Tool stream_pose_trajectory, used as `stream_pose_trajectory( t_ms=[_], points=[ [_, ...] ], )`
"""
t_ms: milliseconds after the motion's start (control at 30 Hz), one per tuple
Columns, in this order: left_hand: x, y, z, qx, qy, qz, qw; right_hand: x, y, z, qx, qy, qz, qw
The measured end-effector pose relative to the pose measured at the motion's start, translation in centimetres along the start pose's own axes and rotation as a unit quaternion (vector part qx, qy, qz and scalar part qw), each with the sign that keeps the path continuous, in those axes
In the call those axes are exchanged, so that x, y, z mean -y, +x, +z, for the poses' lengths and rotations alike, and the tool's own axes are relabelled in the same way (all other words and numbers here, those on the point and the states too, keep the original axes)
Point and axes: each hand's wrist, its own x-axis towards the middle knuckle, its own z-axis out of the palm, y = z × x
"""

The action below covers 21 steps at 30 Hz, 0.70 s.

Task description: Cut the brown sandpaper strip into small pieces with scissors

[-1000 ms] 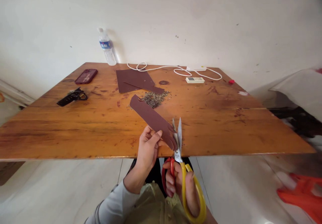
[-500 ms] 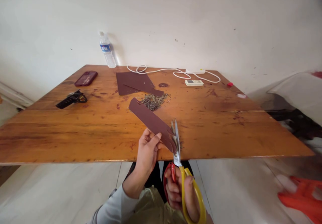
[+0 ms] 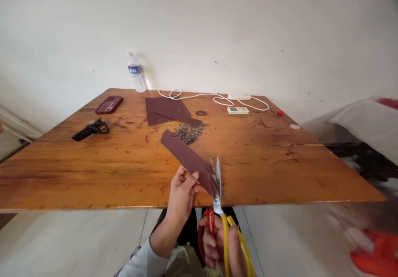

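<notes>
Pinched between thumb and fingers of my left hand (image 3: 183, 192) is a strip of dark red-brown sheet (image 3: 186, 156), possibly sandpaper, tilted above the table's front edge. Its near end is cut into rounded, curling tongues. My right hand (image 3: 217, 237) grips scissors (image 3: 217, 202) with one red and one yellow handle. Their blades are parted and point away from me, with the strip's near end at them. Beyond the strip lies a pile of thin dark shreds (image 3: 190, 133). Behind it a larger red-brown sheet (image 3: 164, 108) rests flat, with a narrow strip (image 3: 178, 118) across it.
On the wooden table (image 3: 124, 177) stand a water bottle (image 3: 137, 76) and, lying nearby, a dark red phone (image 3: 108, 105) and a black holder-like object (image 3: 91, 129). A white cable (image 3: 199, 95), a power strip (image 3: 239, 97) and a remote (image 3: 238, 110) lie along the back. An orange-red object (image 3: 376, 252) is low right.
The view has tilted up slightly, so everything sits lower and a red mark on the wall now shows. The strip and scissors keep nearly the same pose, with the blades still parted.
</notes>
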Motion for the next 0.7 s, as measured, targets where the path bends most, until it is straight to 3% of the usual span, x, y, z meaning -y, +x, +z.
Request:
stream_pose_trajectory(
  t_ms=[133, 300, 500, 700],
  points=[
    [0.0, 0.1, -0.2, 0.002, 0.005, -0.008, 1.000, 0.9, -0.6, 0.2, -0.023, 0.010, 0.009, 1.000],
    [-0.1, 0.1, -0.3, 0.003, 0.004, -0.014, 1.000, 0.8, -0.6, -0.4, 0.013, -0.006, 0.037, 0.999],
    [-0.3, 0.3, -0.2, 0.011, 0.003, -0.014, 1.000, 0.5, -0.6, 1.3, -0.052, -0.047, -0.022, 0.997],
    [-0.3, 0.1, 0.0, 0.007, 0.001, -0.013, 1.000, -0.3, 0.3, 0.2, -0.013, -0.023, -0.019, 0.999]
  ],
)
